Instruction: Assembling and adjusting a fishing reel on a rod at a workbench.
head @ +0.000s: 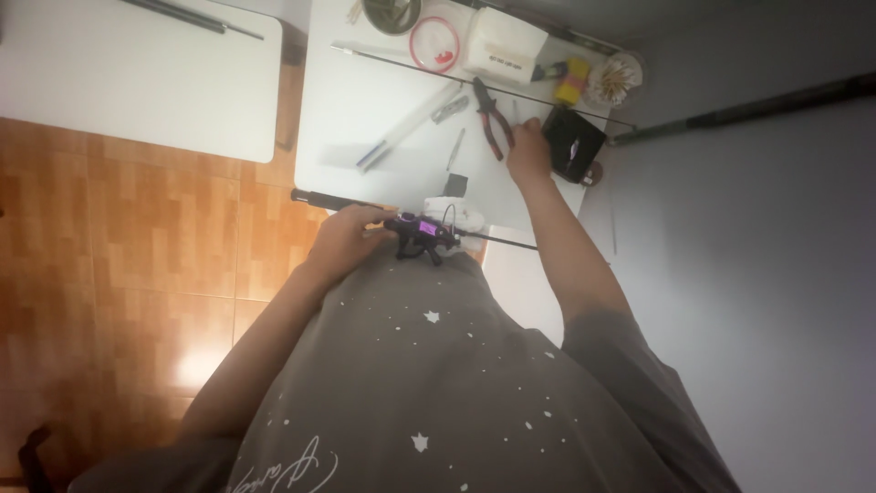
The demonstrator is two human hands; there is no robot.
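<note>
Fishing rod [474, 236], thin and dark, lies crosswise at the near edge of the white table [365, 110], its thicker butt end sticking out to the left over the wooden floor [137, 228]. A small black reel with a purple glow [422, 228] sits on the rod just in front of the person's grey shirt. The left hand [351, 239] is wrapped around the rod handle right beside the reel, fingers closed on it. The right hand [527, 151] reaches forward across the table, resting near the red-handled pliers [493, 123] and a flat black case [573, 141]; whether its fingers pinch anything cannot be made out from here.

As a judgement, work on the rod looks to be in the middle: the reel is mounted and the rod is steadied, while the other hand is among the tools, so some fitting or adjusting seems left to do.

Farther out lie a second thin rod section [438, 71], a white box [505, 44], a red ring [432, 44] and a bundle of pale sticks in a cup [613, 80]. Small parts near the reel are blurred, and the table's far edge is cut off
</note>
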